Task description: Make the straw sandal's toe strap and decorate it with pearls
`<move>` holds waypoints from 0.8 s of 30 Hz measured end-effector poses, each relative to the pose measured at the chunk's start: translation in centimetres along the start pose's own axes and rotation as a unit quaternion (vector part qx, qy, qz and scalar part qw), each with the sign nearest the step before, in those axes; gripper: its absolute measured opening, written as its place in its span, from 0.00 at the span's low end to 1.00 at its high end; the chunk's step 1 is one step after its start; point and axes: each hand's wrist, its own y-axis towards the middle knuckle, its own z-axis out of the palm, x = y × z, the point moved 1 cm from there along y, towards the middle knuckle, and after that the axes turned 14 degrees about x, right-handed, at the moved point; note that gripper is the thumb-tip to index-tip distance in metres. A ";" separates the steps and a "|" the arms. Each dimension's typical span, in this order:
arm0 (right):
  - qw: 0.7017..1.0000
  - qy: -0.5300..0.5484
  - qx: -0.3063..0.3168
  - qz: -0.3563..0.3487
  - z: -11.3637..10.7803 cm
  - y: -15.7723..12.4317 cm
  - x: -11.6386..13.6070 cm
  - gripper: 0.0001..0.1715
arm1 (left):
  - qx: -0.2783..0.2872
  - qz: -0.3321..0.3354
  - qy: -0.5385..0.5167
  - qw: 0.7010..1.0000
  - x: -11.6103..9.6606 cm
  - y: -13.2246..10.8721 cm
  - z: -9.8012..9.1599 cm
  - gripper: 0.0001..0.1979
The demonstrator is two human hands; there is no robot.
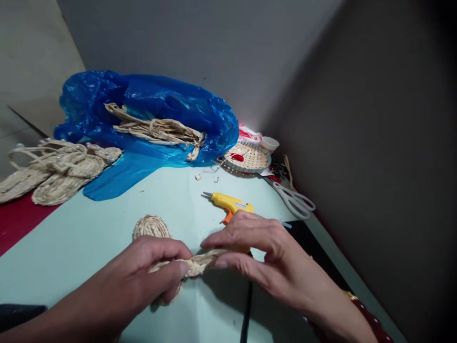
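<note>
A straw braid (196, 266) is held over the table (103, 238), pinched between the thumb and fingers of the left hand (148, 269); its loose strands are held by the right hand (264, 243), probably so that they stay stretched. A coiled straw piece (152, 226) is partly covered by the left hand; whether it is joined to the braid cannot be told. A glue gun (233, 203) is laid just beyond the right hand, seemingly for easy reach. Farther off, a straw bundle (157, 128) is kept in a blue bag (143, 88), perhaps for tidiness.
</note>
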 end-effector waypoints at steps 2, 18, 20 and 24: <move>1.000 -0.020 0.003 -0.024 0.2 0.2 -0.3 0.09 | -0.013 0.021 0.028 0.999 0.3 0.2 0.1 0.14; 0.980 -0.152 -0.040 -0.119 1.8 0.3 0.0 0.11 | 0.037 -0.006 0.018 0.999 -0.1 1.1 -1.0 0.15; 0.976 -0.174 -0.032 -0.123 1.7 0.2 0.1 0.14 | 0.055 -0.029 -0.031 0.998 0.2 1.2 -1.2 0.16; 0.975 -0.192 0.003 -0.115 1.3 0.4 0.9 0.19 | 0.080 -0.050 -0.107 0.990 0.3 1.2 -1.4 0.16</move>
